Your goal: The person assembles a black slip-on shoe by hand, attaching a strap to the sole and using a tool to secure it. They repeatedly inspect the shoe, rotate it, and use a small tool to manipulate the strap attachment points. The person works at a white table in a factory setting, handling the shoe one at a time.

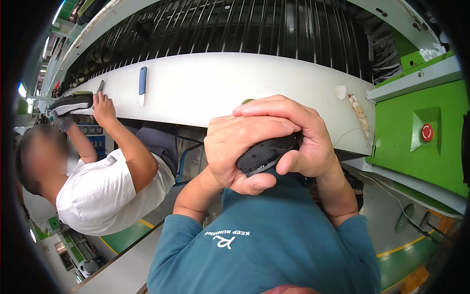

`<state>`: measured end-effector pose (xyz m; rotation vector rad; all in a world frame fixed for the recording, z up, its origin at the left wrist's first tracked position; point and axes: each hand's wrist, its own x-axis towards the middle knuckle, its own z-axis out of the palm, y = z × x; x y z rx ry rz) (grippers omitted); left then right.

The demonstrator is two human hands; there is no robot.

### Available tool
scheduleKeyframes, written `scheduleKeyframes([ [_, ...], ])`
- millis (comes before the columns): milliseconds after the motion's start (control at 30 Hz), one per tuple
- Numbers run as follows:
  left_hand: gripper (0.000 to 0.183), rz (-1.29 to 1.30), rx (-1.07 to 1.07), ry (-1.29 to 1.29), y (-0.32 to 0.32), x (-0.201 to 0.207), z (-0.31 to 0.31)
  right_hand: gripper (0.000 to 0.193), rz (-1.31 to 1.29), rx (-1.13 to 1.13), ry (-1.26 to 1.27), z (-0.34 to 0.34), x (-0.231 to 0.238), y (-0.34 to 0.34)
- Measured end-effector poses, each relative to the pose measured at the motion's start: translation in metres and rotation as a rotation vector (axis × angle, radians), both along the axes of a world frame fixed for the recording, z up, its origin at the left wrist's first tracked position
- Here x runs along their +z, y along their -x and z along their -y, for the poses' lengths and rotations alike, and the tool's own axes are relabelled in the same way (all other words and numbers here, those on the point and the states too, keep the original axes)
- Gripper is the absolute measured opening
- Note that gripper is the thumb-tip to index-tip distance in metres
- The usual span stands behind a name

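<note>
Both my hands are closed round a black mesh shoe, held close in front of my body at the near edge of the white worktop. My left hand wraps it from the left, its fingers lying over the top and its thumb below. From the other side my right hand grips it, with its fingers crossing above those of the left. One rounded end of the shoe and a strip of its dark sole edge show between my palms; the rest is hidden. A small olive-green piece peeks out behind my fingers.
A blue-handled knife lies on the white worktop. Dark rollers run behind it. To the left, a co-worker handles a dark shoe. On the right stand a taped tool and a green cabinet with a red button.
</note>
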<state>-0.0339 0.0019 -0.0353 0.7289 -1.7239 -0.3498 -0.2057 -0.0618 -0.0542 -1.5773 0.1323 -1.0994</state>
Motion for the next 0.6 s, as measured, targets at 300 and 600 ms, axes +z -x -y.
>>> scheduleKeyframes([
  [300, 0.072, 0.04, 0.013, -0.12, 0.006, 0.009, -0.009, 0.077, -0.076, -0.143, -0.002, -0.014, 0.014, 0.006],
  [600, 0.06, -0.093, 0.0, -0.082, 0.001, 0.005, 0.003, 0.073, -0.087, -0.245, 0.018, -0.014, 0.018, -0.006],
])
